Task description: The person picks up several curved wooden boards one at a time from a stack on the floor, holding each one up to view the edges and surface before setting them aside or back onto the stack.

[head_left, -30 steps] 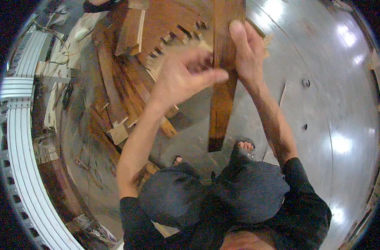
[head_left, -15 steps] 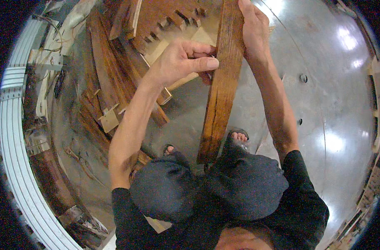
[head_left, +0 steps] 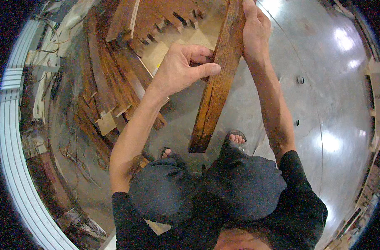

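A long brown wooden plank (head_left: 215, 102) with dark grain slants in front of me, its lower end hanging above the floor by my feet. My left hand (head_left: 182, 68) is at the plank's left edge, thumb over the top face and fingers curled at the edge, the fingertips partly hidden. Higher up, my right hand (head_left: 255, 35) grips the right edge, its fingers partly hidden behind the wood. The plank's far end runs out of the picture at the top.
Brown boards (head_left: 110, 71) lie piled on the floor to the left. Beyond my left hand are a notched brown panel (head_left: 156, 14) and pale sheet material (head_left: 194, 39). A pale blue ribbed structure (head_left: 13, 137) curves along the left rim. Small dark round objects (head_left: 300, 80) sit on the shiny floor.
The plank's lower end has swung a little left and risen away from my legs. Both hands keep nearly the same places on it.
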Demonstrator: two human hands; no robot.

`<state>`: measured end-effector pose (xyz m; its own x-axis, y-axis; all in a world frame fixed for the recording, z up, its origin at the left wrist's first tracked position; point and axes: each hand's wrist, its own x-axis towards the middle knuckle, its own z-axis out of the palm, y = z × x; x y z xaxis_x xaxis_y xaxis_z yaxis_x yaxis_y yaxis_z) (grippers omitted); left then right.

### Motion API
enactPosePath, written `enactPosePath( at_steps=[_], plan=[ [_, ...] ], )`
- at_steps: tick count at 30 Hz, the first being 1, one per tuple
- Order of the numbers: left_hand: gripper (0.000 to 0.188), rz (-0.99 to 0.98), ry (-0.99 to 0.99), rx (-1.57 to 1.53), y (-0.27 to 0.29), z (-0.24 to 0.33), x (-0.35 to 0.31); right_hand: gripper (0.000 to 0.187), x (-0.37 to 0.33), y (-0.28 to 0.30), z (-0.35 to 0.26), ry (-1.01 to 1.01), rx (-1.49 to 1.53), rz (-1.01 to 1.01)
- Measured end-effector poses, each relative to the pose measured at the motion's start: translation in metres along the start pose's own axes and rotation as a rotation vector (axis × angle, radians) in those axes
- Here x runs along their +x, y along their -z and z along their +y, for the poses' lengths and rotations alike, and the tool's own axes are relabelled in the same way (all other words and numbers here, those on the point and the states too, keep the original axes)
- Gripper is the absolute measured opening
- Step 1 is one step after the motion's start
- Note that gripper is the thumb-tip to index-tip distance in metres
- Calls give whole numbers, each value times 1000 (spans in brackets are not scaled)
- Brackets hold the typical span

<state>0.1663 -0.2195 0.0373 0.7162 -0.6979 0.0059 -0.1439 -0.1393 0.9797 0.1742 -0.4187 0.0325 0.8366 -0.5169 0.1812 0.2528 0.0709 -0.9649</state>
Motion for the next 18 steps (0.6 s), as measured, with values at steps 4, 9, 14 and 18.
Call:
enactPosePath(
  at_steps=[4, 9, 14, 18],
  plan=[
    [27, -24, 21, -201, 0, -6, -1, 47, -1, 1, 1, 21, 106, -59],
    [28, -32, 55, -264, -2, -16, -2, 47, -3, 4, 4, -34, -11, -11],
    [29, -22, 81, -324, -7, -20, -8, 46, -3, 7, 9, -90, 32, -36],
    [28, -6, 72, -370, -17, -19, -8, 46, 0, 11, 10, -94, 56, -50]
  ],
)
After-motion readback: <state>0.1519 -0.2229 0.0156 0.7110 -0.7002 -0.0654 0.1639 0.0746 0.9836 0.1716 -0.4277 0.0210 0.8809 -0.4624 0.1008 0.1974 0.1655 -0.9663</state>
